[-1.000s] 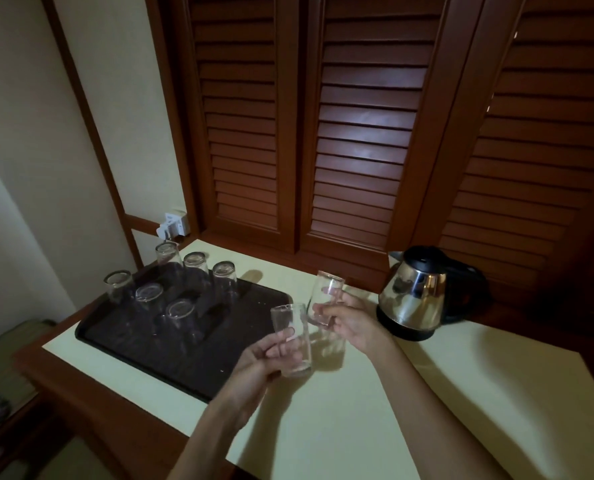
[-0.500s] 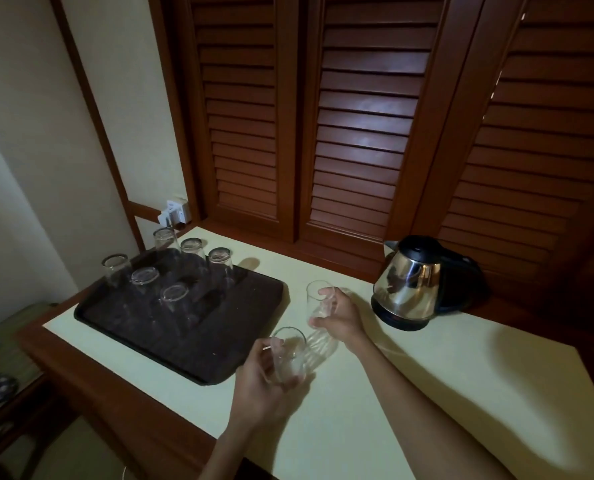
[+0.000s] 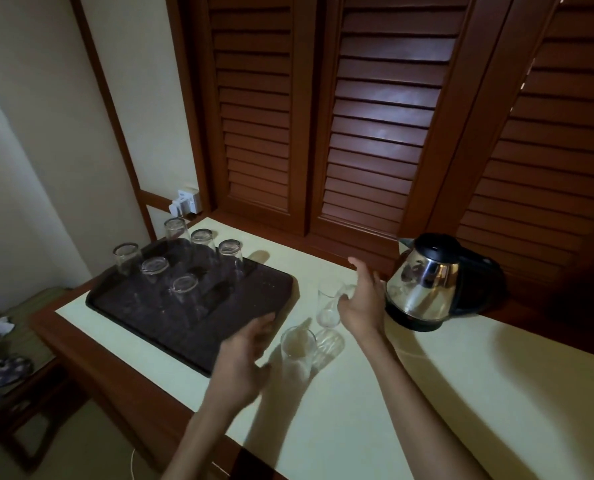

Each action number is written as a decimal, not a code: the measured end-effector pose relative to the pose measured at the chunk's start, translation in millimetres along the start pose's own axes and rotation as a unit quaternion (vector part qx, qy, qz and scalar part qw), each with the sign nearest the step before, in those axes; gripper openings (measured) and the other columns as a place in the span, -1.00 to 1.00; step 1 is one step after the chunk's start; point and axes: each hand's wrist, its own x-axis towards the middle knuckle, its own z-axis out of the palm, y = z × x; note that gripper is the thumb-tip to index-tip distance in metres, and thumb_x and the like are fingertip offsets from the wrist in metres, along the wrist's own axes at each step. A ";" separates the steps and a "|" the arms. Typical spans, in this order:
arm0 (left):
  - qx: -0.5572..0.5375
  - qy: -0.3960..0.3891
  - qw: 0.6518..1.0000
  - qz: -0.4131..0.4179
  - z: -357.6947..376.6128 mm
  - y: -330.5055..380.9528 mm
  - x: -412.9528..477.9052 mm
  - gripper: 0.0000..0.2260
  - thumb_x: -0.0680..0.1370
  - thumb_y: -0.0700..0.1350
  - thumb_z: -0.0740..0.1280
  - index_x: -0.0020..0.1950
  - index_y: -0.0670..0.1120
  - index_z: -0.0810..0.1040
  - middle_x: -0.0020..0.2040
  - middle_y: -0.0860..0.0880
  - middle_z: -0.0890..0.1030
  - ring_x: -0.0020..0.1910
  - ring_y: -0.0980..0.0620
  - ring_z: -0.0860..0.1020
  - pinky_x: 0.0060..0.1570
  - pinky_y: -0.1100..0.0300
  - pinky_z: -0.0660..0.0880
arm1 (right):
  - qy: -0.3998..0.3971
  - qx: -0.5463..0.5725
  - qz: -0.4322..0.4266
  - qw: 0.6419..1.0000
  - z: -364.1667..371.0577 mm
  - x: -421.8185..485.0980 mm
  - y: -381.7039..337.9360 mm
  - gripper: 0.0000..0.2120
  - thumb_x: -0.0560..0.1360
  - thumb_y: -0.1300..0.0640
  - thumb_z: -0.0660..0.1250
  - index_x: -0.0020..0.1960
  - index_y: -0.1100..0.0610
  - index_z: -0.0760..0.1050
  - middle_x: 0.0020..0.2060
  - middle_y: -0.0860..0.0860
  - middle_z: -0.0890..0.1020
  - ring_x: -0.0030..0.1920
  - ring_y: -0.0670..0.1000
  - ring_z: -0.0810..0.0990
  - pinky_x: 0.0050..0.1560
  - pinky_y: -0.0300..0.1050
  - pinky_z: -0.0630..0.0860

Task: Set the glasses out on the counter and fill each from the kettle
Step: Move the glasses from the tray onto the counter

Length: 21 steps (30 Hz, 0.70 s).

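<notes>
Two clear glasses stand upright on the pale counter (image 3: 461, 393) between the tray and the kettle: the near glass (image 3: 297, 351) and the far glass (image 3: 327, 308). My left hand (image 3: 245, 355) hovers open just left of the near glass, fingers spread, holding nothing. Beside the far glass, my right hand (image 3: 361, 299) is open, fingers apart, partly hiding its right side. The steel kettle (image 3: 423, 282) with a black lid sits on its base to the right. Several glasses (image 3: 184, 289) stand upside down on the dark tray (image 3: 132, 306).
Brown louvred doors (image 3: 375, 133) rise behind the counter. A white plug adapter (image 3: 184, 202) sits on the wall near the tray's far corner. A lower wooden table (image 3: 11, 341) with small items lies to the left, below the counter edge.
Both hands have set their glasses down upright on the counter and let go. The fingers have opened and drawn slightly away from the glasses.
</notes>
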 end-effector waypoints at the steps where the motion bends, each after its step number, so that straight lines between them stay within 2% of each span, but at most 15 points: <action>1: 0.021 0.029 0.999 0.010 -15.5 0.9 5.7 -0.36 0.41 -0.41 0.46 0.39 0.08 0.54 0.25 0.11 0.66 0.22 0.13 0.65 0.13 0.37 0.58 | 0.020 -0.011 -0.035 0.999 1.6 -2.0 -14.1 -0.39 0.49 0.43 0.38 0.45 0.00 0.47 0.36 0.11 0.51 0.41 0.19 0.45 0.40 0.04 0.42; 4: 0.133 0.129 0.982 0.021 -62.5 2.2 27.8 -0.51 0.41 -0.34 0.47 0.29 0.03 0.64 0.15 0.06 0.70 0.08 0.08 0.70 -0.03 0.26 0.61 | 0.010 -0.009 -0.112 0.994 25.7 4.0 -53.2 -0.59 0.48 0.37 0.41 0.25 0.02 0.60 0.20 0.06 0.55 0.30 0.14 0.50 0.33 0.00 0.47; 7: 0.208 0.165 0.964 -0.004 -98.9 -7.9 51.3 -0.57 0.44 -0.16 0.54 0.29 -0.01 0.62 0.17 -0.09 0.64 0.02 -0.15 0.68 -0.13 0.06 0.62 | -0.073 -0.006 -0.135 0.988 65.2 24.8 -86.3 -0.66 0.48 0.31 0.44 0.20 0.02 0.61 0.17 0.06 0.56 0.26 0.12 0.54 0.26 -0.06 0.49; 10: 0.270 0.122 0.953 -0.067 -116.0 -20.1 71.9 -0.46 0.46 0.00 0.53 0.41 0.03 0.50 0.30 -0.13 0.55 0.13 -0.23 0.63 -0.02 -0.12 0.66 | -0.163 -0.043 -0.145 0.975 107.4 50.5 -109.4 -0.61 0.48 0.25 0.48 0.27 0.01 0.59 0.24 0.09 0.56 0.32 0.14 0.53 0.25 -0.06 0.49; 13: 0.318 0.064 0.940 -0.104 -123.5 -28.1 88.7 -0.42 0.48 0.00 0.48 0.48 0.03 0.41 0.33 -0.15 0.49 0.21 -0.27 0.59 0.03 -0.12 0.63 | -0.216 -0.078 -0.135 0.964 145.8 74.2 -125.7 -0.51 0.46 0.21 0.53 0.36 0.03 0.53 0.33 0.14 0.52 0.39 0.17 0.48 0.28 -0.04 0.48; 16: 0.350 0.021 0.930 -0.111 -126.2 -36.3 102.4 -0.42 0.48 0.00 0.46 0.48 0.04 0.41 0.36 -0.14 0.50 0.23 -0.27 0.59 0.04 -0.09 0.59 | -0.253 -0.112 -0.127 0.953 174.4 94.3 -133.4 -0.34 0.41 0.16 0.59 0.46 0.03 0.45 0.40 0.16 0.46 0.45 0.18 0.43 0.34 -0.03 0.46; 21: 0.380 -0.005 0.919 -0.110 -132.9 -47.2 125.0 -0.65 0.53 -0.03 0.38 0.32 0.00 0.56 0.21 -0.11 0.65 0.16 -0.20 0.66 0.01 -0.01 0.60 | -0.299 -0.145 -0.118 0.936 200.0 110.5 -138.7 -0.19 0.36 0.08 0.65 0.54 0.03 0.39 0.44 0.20 0.44 0.47 0.22 0.43 0.43 0.06 0.45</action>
